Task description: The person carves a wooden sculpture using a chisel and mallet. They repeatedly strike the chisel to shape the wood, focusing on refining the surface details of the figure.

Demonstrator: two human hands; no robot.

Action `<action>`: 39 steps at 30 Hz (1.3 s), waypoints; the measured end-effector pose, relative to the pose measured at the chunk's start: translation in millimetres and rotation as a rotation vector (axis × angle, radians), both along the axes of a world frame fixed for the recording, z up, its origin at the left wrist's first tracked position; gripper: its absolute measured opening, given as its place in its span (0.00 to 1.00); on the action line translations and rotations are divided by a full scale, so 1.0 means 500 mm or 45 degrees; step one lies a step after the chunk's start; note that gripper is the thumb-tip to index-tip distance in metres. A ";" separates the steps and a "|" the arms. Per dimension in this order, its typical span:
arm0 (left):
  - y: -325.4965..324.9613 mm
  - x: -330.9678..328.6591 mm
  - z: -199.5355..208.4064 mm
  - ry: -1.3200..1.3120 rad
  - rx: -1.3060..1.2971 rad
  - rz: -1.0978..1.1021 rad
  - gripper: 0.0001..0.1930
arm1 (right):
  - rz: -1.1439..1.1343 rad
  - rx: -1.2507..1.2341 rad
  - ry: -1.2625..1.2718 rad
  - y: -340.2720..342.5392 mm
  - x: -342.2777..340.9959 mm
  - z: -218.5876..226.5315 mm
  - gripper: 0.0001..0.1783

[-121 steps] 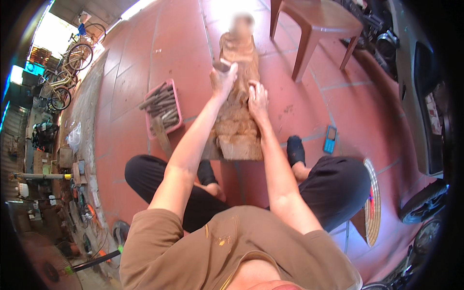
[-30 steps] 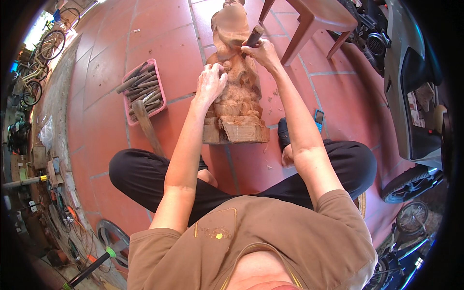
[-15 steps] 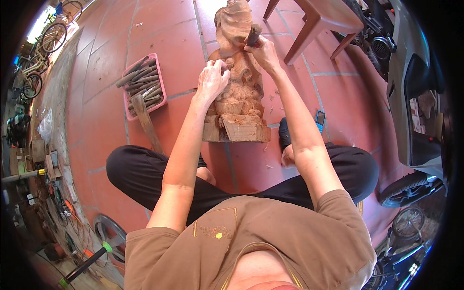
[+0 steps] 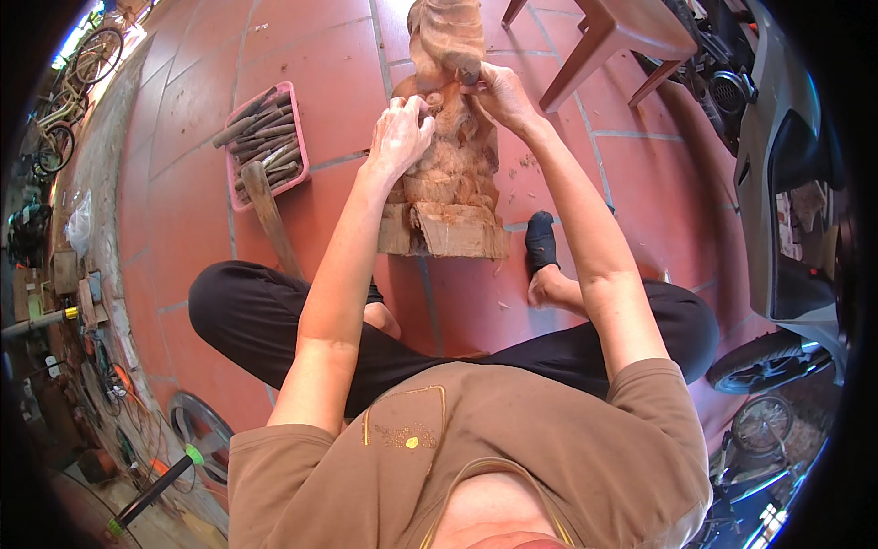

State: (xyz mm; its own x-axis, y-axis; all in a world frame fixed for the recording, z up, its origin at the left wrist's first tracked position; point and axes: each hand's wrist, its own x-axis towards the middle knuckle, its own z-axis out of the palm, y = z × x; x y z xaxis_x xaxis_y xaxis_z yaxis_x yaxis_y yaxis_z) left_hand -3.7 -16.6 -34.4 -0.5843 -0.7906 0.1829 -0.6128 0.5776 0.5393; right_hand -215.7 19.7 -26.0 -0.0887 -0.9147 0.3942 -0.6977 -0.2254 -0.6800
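A tall wood carving (image 4: 445,188) stands on the floor in front of me, with flowing grooves at the top and a rough, blocky base. My left hand (image 4: 402,137) lies on its left side, fingers curled over the wood. Between the fingers of my right hand (image 4: 501,94), at the carving's upper right, is the dark, stubby handle of a carving chisel (image 4: 469,70). Its blade is hidden from me. A wooden mallet (image 4: 268,215) leans against a pink basket (image 4: 305,167) to the left, which is full of wooden-handled tools (image 4: 268,137).
Wood chips (image 4: 526,163) lie on the red tile floor (image 4: 347,220). A brown plastic chair (image 4: 617,37) stands at the far right, beside a grey motorbike (image 4: 796,210). My crossed legs flank the carving's base. Bicycles (image 4: 96,55) and clutter line the left.
The chisel handle in my right hand has tipped lower and shows shorter. My left hand keeps its place on the carving. A blue phone on the right is now hidden behind my right forearm.
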 end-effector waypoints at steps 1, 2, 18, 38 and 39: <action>0.002 -0.001 0.001 0.001 0.001 0.003 0.15 | 0.002 0.036 -0.018 0.006 -0.005 -0.002 0.10; 0.003 -0.002 0.001 0.003 0.002 0.005 0.14 | 0.004 0.072 -0.037 0.012 -0.010 -0.004 0.10; 0.003 -0.002 0.010 0.002 0.076 0.025 0.15 | -0.022 -0.031 -0.473 0.002 -0.026 -0.019 0.10; 0.007 -0.008 0.020 -0.015 0.109 0.040 0.15 | -0.008 0.080 -0.415 0.037 -0.008 0.004 0.08; 0.008 -0.007 0.016 -0.005 0.101 0.041 0.15 | -0.033 0.086 -0.359 0.020 -0.006 0.003 0.08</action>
